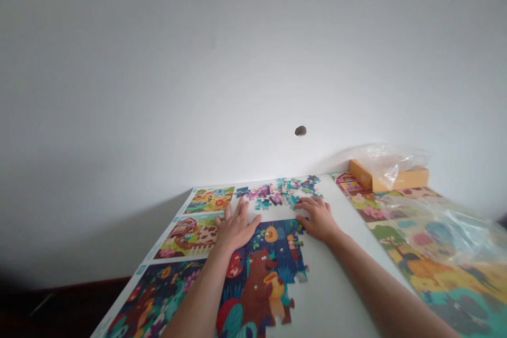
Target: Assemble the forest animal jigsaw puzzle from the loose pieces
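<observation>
My left hand [235, 227] lies flat with fingers spread, its heel at the upper edge of a partly joined jigsaw puzzle [261, 274] showing a brown bear holding a honey pot. My right hand [317, 219] rests on the white table [332, 285], fingers curved and nothing visible in them. Its fingertips are close to a loose teal puzzle piece [293, 202]. Beyond both hands lies a scattered group of loose puzzle pieces [277, 193] in pink, purple and teal.
Along the left side lies a printed sheet with puzzle pictures [186, 237]. On the right, a large illustrated sheet [428, 259] lies partly under clear plastic. An orange box [400, 179] with a plastic bag stands against the white wall [253, 63].
</observation>
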Motion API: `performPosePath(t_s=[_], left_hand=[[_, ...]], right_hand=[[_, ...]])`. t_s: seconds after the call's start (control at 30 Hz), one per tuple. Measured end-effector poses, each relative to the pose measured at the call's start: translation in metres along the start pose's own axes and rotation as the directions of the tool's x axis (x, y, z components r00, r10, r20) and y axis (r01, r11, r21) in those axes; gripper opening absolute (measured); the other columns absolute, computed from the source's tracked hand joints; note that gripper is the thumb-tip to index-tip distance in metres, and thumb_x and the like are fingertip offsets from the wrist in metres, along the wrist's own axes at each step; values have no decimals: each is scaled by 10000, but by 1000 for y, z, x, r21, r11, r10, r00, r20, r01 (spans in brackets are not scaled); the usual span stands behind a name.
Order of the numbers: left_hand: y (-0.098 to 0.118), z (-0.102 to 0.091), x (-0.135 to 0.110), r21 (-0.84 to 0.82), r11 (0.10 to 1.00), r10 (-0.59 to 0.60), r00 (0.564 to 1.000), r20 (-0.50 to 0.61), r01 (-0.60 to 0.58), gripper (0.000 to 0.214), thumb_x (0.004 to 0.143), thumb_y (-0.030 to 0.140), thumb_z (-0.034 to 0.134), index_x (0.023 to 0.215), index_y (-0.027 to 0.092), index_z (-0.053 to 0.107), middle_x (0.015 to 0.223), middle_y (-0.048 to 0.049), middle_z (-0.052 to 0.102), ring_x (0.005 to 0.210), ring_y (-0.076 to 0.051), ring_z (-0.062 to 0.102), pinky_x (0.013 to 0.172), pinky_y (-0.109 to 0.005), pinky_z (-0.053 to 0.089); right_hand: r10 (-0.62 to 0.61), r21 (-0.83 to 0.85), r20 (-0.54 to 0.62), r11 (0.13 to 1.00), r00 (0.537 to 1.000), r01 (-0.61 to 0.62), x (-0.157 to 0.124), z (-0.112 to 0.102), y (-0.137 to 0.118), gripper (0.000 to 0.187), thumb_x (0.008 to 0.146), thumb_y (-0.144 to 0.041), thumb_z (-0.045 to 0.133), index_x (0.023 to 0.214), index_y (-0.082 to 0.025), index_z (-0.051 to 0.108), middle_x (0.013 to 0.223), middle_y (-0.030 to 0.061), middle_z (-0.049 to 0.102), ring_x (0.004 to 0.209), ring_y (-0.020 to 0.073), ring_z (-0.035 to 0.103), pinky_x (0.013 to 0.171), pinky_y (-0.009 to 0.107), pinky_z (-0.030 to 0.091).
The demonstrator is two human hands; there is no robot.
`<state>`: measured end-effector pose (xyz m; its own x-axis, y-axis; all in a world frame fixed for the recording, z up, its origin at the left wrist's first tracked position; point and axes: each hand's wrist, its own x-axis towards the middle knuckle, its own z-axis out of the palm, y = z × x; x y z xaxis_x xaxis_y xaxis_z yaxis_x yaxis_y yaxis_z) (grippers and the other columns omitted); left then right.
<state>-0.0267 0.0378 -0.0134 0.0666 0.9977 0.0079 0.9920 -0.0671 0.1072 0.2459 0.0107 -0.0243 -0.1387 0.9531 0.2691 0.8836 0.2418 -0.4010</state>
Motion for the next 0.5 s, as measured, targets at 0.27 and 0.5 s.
performPosePath(t_s=[0.27,0.5], left_hand=[[-2,3,-1,10,1000,23,998,-58,-23,769,851,709,219,1495,293,283,1600,-31,200,1422,-430,186,1035,-695,233],[-3,4,2,-8,1000,28,999,-39,-28,763,837,715,257,1505,348,250,1598,7,204,1415,-447,191,1026,-721,218]], right_hand=[[-5,-1,-5,1000,1000,5,0,0,2,314,853,-384,581,1155,-350,662,1326,16,570,1226,307,403,984,493,294],[-7,-7,-15,1000,1000,7,0,0,2,297,864,-403,570,1146,-369,656,1323,-5,574,1222,302,413,975,504,305]])
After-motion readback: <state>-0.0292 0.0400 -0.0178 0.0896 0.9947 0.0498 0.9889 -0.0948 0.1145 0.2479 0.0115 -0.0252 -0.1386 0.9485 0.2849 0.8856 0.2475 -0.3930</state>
